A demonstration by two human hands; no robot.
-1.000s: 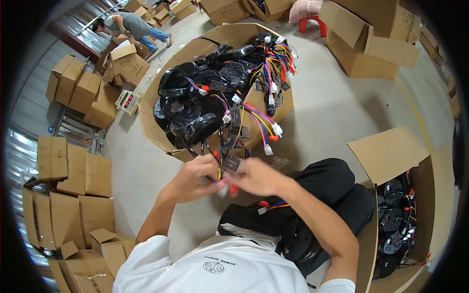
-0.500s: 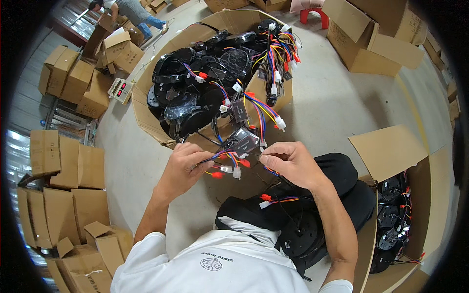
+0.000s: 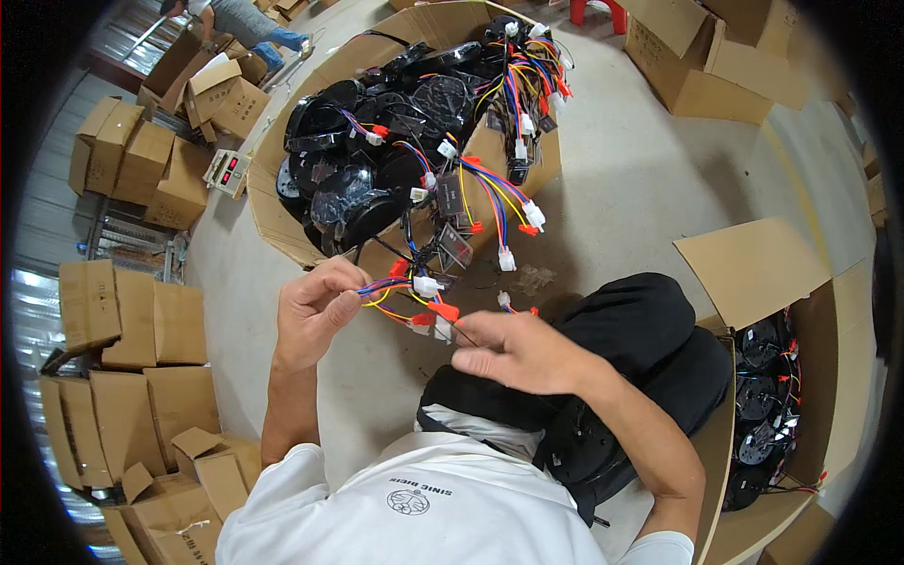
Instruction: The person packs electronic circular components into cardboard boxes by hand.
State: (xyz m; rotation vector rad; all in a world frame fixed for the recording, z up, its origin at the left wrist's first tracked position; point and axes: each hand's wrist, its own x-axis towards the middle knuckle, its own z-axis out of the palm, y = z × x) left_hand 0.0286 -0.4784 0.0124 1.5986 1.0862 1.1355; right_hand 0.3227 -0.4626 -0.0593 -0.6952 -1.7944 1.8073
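Observation:
My left hand [image 3: 320,306] is closed in a pinch on a bundle of coloured wires [image 3: 384,285], whose white and red plug connectors [image 3: 429,285] fan out to the right. Close by, my right hand [image 3: 523,353] has its fingers curled at a red connector [image 3: 443,311] and a thin dark strand; what lies between its fingertips is hidden. Beyond the hands, a small black box with a label [image 3: 455,247] hangs among wires at the carton's near edge. On my lap rests a round black motor-like part [image 3: 576,438], partly covered by my right forearm.
A large open carton [image 3: 266,212] holds many round black parts [image 3: 353,202] with wire harnesses. Another open carton [image 3: 821,395] with similar parts stands at my right. Stacked cartons [image 3: 113,414] line the left, near a small device with red displays [image 3: 227,172]. A person [image 3: 240,24] bends at far left.
My left hand has shifted left with the wires. My right hand has come left and nearer to me, beside the connectors. The black box no longer sits between my hands.

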